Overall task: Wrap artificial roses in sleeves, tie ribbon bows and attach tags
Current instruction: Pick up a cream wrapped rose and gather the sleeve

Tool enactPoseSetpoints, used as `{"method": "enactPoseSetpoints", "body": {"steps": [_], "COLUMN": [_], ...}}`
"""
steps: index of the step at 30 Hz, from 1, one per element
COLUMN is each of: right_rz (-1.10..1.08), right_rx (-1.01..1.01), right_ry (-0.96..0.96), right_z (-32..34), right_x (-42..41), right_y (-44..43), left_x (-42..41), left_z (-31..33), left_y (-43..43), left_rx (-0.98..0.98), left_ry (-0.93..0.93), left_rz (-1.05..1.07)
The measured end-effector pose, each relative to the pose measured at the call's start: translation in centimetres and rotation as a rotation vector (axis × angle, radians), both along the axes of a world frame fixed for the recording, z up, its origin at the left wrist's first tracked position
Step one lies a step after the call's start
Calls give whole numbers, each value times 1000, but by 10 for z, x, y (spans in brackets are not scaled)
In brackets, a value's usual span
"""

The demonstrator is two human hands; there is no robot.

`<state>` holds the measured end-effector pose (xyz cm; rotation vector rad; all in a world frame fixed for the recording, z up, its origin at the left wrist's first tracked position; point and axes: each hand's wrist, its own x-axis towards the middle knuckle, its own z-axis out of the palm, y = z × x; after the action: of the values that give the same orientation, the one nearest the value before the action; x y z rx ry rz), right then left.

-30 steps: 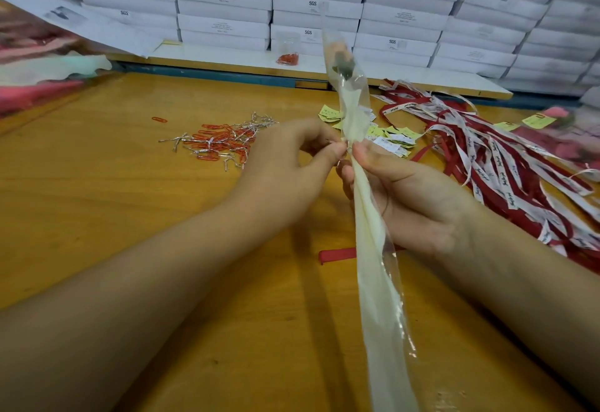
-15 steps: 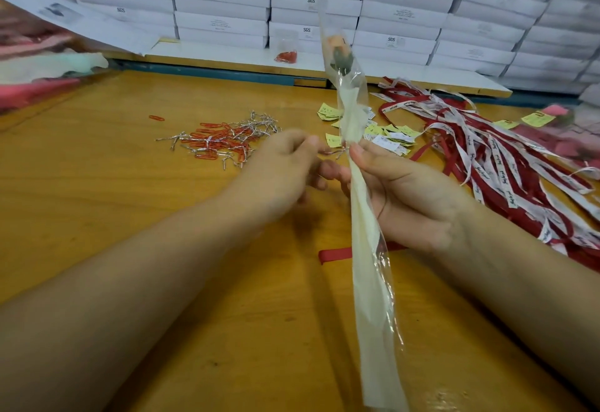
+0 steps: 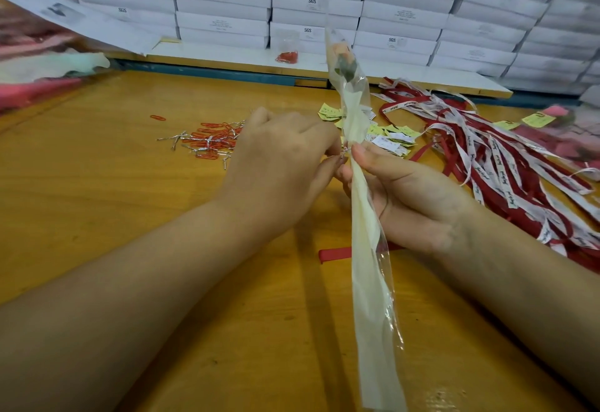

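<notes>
Sleeve (image 3: 367, 249) still in right hand (image 3: 412, 197), left hand (image 3: 279, 164) pinching tie (image 3: 344, 150) closer

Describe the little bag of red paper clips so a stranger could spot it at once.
Start at the wall of stacked white boxes behind the wooden table. A white ledge runs along its foot, and the small clear bag stands on it, just left of the sleeved rose in this view. Unlike the loose red clips scattered on the table, its clips are bunched inside plastic.
</notes>
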<state>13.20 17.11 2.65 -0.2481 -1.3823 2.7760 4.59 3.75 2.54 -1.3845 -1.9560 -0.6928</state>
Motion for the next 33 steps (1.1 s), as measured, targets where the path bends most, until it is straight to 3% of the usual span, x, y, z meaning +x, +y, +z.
{"method": "enactPoseSetpoints", "body": {"steps": [5,14,17,22,24,27,33], "right_rz": [3,59,46,10,8,10,-33], "right_rx": [-20,12,29,38,55,95,144], "right_ry": [4,15,16,31,35,30,3], "right_z": [0,1,0,1,0,-1,-4], "right_x": [2,1,0,0,0,-2,-1], "right_y": [2,0,0,0,0,0,2], "left_x": [3,7,8,9,9,7,5], "left_z": [0,0,0,1,0,-3,-3], "left_y": [0,0,4,9,8,6,5], "left_rx": [-37,62,149,319,324,309,100], "left_ry": [16,-246,-561,-1475,-1629,-1449,-678], "left_rz": [-5,-48,-106,-298,-345,-319,-140]}}
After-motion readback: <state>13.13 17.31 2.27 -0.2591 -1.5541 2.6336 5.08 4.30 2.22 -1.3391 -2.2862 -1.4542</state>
